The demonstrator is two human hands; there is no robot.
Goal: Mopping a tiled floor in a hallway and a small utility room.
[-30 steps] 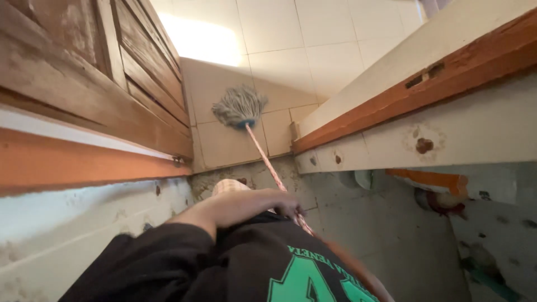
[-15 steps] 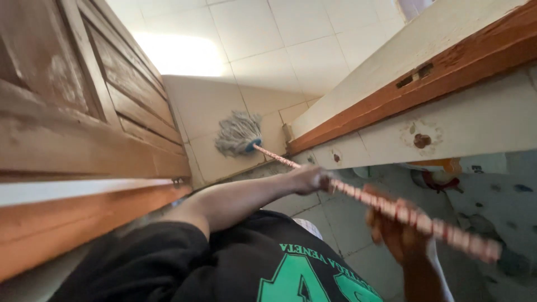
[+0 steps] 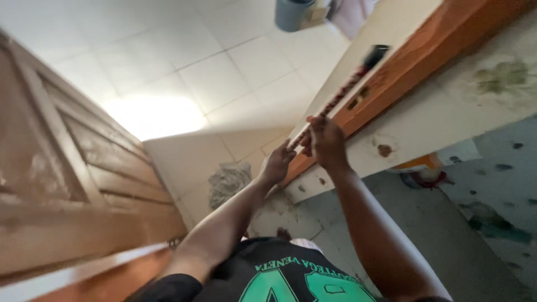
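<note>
Mop head point(image 3: 229, 182) rests on the pale tiled floor point(image 3: 184, 72) near the wooden door point(image 3: 72, 184). Both my left hand point(image 3: 277, 165) and right hand point(image 3: 324, 140) wrap the striped handle point(image 3: 341, 95), raised steeply; how much floor is mopped, I cannot tell through the glare.

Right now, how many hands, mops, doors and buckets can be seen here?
Hands: 2, the left hand and the right hand, both gripping the mop handle
Mops: 1, its grey mop head on the tiled floor
Wooden doors: 1, the wooden door on the left
Buckets: 1, a grey bucket at the top
Total: 5
</note>
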